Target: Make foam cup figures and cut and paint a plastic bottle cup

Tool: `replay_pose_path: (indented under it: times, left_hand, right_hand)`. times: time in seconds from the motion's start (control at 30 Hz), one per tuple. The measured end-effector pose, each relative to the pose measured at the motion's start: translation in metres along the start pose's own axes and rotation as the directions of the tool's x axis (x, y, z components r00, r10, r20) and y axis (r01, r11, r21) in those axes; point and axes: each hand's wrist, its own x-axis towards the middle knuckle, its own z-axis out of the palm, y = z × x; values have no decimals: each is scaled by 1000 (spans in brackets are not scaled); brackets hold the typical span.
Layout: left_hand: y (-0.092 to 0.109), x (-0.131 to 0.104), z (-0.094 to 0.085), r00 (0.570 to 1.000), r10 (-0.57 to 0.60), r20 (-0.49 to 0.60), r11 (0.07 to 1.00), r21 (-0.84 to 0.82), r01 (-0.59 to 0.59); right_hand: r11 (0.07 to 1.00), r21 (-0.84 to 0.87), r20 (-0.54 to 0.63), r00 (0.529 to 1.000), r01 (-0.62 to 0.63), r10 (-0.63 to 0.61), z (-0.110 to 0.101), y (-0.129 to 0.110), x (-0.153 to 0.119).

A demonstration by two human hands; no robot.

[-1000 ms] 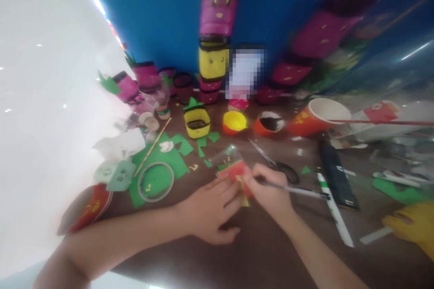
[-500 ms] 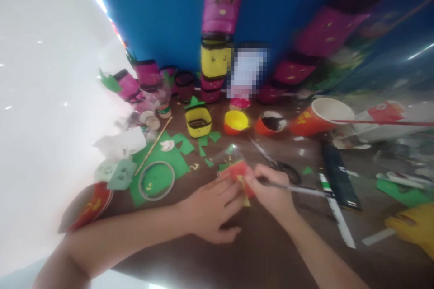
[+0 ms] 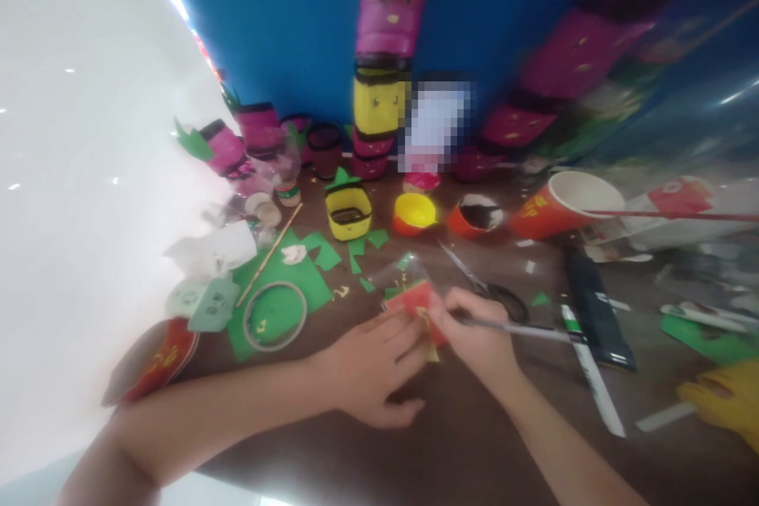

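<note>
Red paper [image 3: 411, 297] lies flat on the table [image 3: 468, 443], beneath the fingertips of the left hand [image 3: 371, 368] and against those of the right hand [image 3: 480, 336]. Part of it shows beyond the left fingers, part between the two hands. A yellow slip [image 3: 434, 353] sticks out below its near edge.

Left fingers: extended, slightly spread, resting on the paper; thumb apart and gripping nothing. Right fingers: closed in a writing grip around a pen [image 3: 527, 330], its rear end pointing right; the pen's tip is hidden by the hand.

Scissors [image 3: 503, 301] lie just beyond the right hand. A white marker [image 3: 600, 394] lies to the right, beside a black pouch [image 3: 602, 324]. Left of the hands, a tape ring [image 3: 304, 318] rests on green paper [image 3: 314, 288].
</note>
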Motion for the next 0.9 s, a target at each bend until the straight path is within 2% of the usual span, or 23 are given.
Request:
replay_pose_path:
  times: [0.2, 0.4, 0.47, 0.53, 0.6, 0.63, 0.67, 0.73, 0.8, 0.83, 0.9]
  left_hand:
    - [0, 0, 0, 1000, 2, -15, 1000, -3, -2]
    - [0, 0, 0, 1000, 7, -25, 1000, 13, -6]
    - [0, 0, 0, 999, 14, -52, 999, 35, -12]
    - [-1, 1, 0, 996, 22, -81, 998, 65, -17]
    - [-1, 1, 0, 994, 21, -107, 995, 102, -10]
    - [-1, 0, 0, 992, 23, -121, 992, 123, -8]
    - [-2, 0, 0, 990, 31, -135, 989, 148, -11]
    - [-3, -1, 1, 982, 69, -177, 980, 195, -34]
    - [-6, -1, 2, 965, 116, -234, 972, 225, -62]
    - [-7, -2, 3, 955, 129, -266, 971, 227, -68]
    - [-9, -2, 3, 940, 151, -307, 972, 218, -85]
  right_hand:
    - [1000, 4, 10, 1000, 12, -12, 0, 1, 1]
    - [997, 50, 4, 998, -57, 57, 0, 0, -1]
    - [983, 135, -47, 990, -123, 131, -1, 4, -2]
    - [935, 304, -122, 966, -183, 229, -6, 11, -3]
    - [877, 447, -165, 947, -177, 276, -16, 17, -2]
    - [883, 443, -184, 948, -154, 258, -24, 19, -1]
    - [925, 360, -198, 958, -125, 206, -34, 19, 1]
    - [999, -28, -194, 980, -44, 38, -58, 18, 3]
    - [927, -363, -85, 988, 90, -129, -82, 18, 4]
    - [879, -459, -53, 984, 128, -171, -93, 19, 4]
    - [770, -597, 89, 972, 226, -217, -110, 26, 4]
